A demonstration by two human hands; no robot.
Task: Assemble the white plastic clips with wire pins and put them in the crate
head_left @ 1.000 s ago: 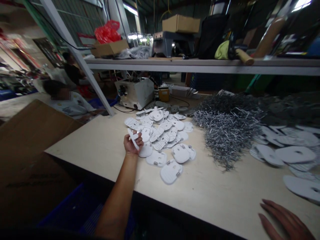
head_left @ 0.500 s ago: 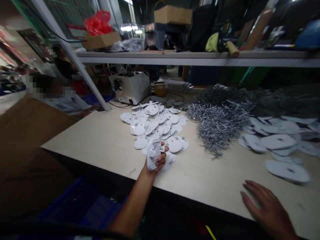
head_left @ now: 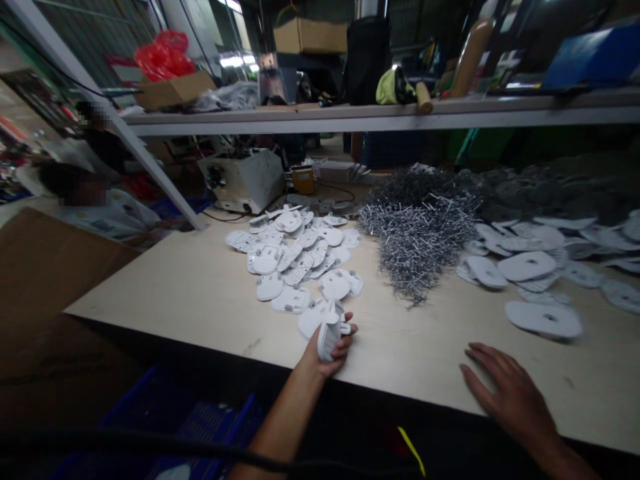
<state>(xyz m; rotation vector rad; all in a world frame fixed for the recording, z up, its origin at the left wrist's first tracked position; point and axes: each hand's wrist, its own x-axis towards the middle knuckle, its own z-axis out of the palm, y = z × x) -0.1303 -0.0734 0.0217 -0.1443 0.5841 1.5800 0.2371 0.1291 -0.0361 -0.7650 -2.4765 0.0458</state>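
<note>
My left hand is closed around a white plastic plate part near the front edge of the pale workbench, just in front of a heap of similar white parts. My right hand lies flat on the bench at the lower right, fingers stretched out and holding nothing. A big pile of small metal pins sits between the two heaps of parts. More white round plates lie spread to the right of the pins.
A white machine stands at the back of the bench under a long shelf loaded with boxes and bags. A brown cardboard box is at the left, a blue crate below the bench. Other people sit at far left.
My left hand drew back from the heap toward the bench's front edge with a white part in it. My right hand came further onto the bench.
</note>
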